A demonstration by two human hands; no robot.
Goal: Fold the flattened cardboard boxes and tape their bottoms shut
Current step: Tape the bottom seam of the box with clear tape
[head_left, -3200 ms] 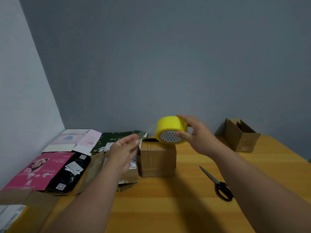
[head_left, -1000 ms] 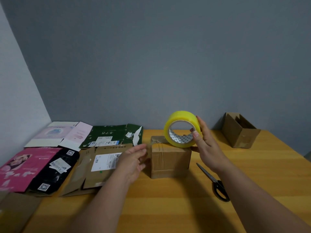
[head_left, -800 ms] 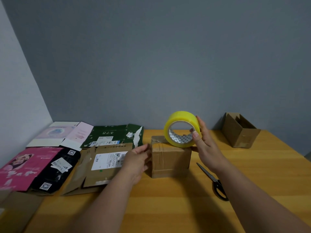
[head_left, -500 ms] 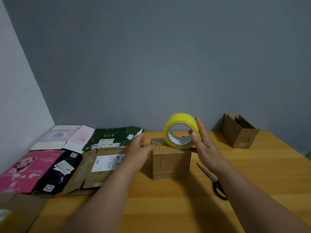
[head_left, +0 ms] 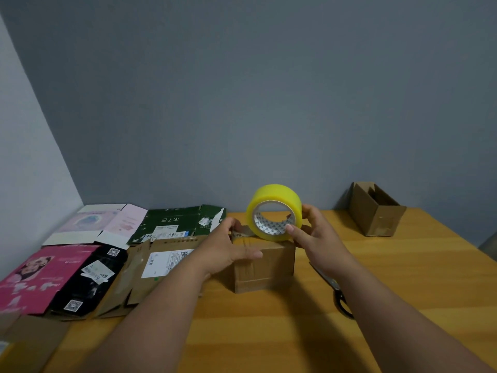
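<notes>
Black-handled scissors (head_left: 339, 295) lie on the wooden table (head_left: 403, 278) (partly hidden).

Folded box (head_left: 265, 262) under upright tape roll (head_left: 274, 212)

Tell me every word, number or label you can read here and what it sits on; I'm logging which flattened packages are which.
"木子日", roughly, in pale characters on the green flattened box; blurred, so uncertain.
"60", or "09" seen the other way up, on the white sticker of the black flattened package; its QR codes are not readable as text.
White shipping label on the brown flattened box: print too small.
Pink flattened box: white lettering too blurred.
</notes>
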